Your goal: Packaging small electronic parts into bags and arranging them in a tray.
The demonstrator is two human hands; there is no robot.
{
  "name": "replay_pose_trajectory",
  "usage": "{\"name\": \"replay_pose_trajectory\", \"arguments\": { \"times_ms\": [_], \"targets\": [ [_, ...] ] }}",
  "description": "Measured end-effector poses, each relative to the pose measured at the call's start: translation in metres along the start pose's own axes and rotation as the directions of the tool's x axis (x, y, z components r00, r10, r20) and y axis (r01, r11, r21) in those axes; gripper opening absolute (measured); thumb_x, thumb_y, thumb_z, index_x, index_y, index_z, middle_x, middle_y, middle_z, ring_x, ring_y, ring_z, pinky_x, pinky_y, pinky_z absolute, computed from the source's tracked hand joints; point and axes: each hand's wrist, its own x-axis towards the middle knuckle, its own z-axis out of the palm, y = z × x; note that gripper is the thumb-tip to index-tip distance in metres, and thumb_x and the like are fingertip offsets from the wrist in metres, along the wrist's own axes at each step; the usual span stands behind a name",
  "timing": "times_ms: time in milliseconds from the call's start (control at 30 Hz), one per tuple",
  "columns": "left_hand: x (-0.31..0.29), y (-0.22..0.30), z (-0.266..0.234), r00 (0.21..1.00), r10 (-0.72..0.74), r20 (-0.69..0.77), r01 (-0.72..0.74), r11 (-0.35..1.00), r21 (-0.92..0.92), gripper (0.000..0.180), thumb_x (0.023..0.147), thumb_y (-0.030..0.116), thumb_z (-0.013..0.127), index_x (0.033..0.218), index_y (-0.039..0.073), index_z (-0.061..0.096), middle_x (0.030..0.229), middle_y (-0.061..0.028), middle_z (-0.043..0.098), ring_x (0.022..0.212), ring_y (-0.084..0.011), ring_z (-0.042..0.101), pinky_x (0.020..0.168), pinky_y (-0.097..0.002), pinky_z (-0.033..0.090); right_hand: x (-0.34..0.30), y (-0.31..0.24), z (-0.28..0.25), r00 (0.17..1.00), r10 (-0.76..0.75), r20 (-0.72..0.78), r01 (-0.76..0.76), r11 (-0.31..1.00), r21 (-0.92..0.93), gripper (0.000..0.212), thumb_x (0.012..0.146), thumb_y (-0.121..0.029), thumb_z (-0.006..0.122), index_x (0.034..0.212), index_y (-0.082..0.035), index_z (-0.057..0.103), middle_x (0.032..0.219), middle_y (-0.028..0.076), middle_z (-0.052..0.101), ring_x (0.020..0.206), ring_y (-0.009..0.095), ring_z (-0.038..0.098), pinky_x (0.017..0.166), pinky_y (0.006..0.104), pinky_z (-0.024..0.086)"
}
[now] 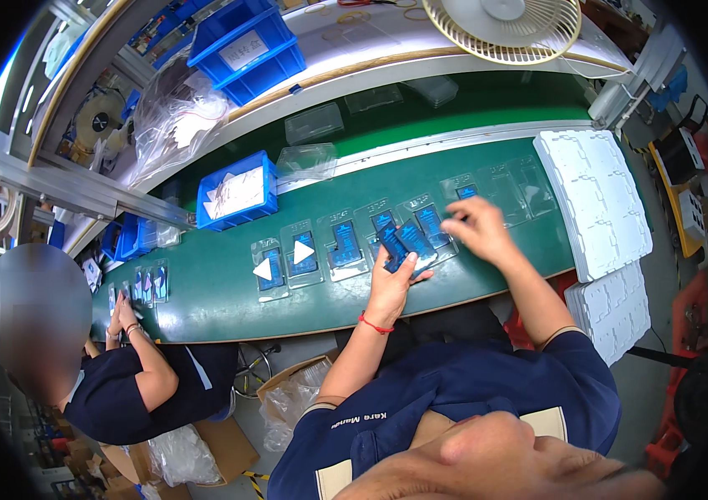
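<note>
My left hand (pixel 391 287) is closed around a few flat, dark blue rectangular packs (pixel 415 241) that look like phone batteries, fanned out above the green table. To its right, my right hand (pixel 485 233) hovers with bent fingers slightly apart, and no pack shows between them. Beyond that hand, a clear plastic blister tray (pixel 451 184) has a blue pack (pixel 466 192) in it, partly hidden by my fingers. Leftward runs a row of similar trays, with packs such as one blue pack (pixel 344 242) lying in them.
White molded trays (pixel 591 204) are stacked at the right table end. A blue bin (pixel 237 193) with pale pieces stands at the back left. Bare clear trays (pixel 501 190) lie right of the row. At left, a co-worker's hands (pixel 123 315) work beside more trays. A fan (pixel 504 25) sits on the shelf.
</note>
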Motion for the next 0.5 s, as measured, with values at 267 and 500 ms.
{"name": "replay_pose_trajectory", "arguments": {
  "times_ms": [267, 500],
  "targets": [
    [0.004, -0.011, -0.001, 0.999, -0.01, 0.045, 0.004, 0.991, 0.132, 0.04, 0.089, 0.001, 0.055, 0.124, 0.007, 0.037, 0.104, -0.0112, 0.056, 0.094, -0.0228, 0.061, 0.076, -0.0355, 0.057, 0.015, 0.049, -0.05, 0.941, 0.322, -0.104, -0.242, 0.856, 0.457, 0.01, 0.082, -0.007, 0.066, 0.088, -0.001, 0.063, 0.076, 0.0, 0.062, 0.07, 0.006, 0.055, 0.064, 0.0228, 0.045],
    [-0.001, -0.005, -0.003, 0.999, 0.017, 0.034, -0.021, 0.994, 0.108, 0.036, 0.089, 0.001, 0.056, 0.121, 0.007, 0.038, 0.103, -0.0107, 0.057, 0.096, -0.023, 0.061, 0.077, -0.0357, 0.057, 0.018, 0.079, -0.079, 0.941, 0.289, -0.174, -0.33, 0.895, -0.299, 0.021, 0.065, -0.011, 0.079, 0.07, 0.0, 0.062, 0.063, 0.012, 0.062, 0.059, 0.024, 0.061, 0.057, 0.0336, 0.047]
  ]
}}
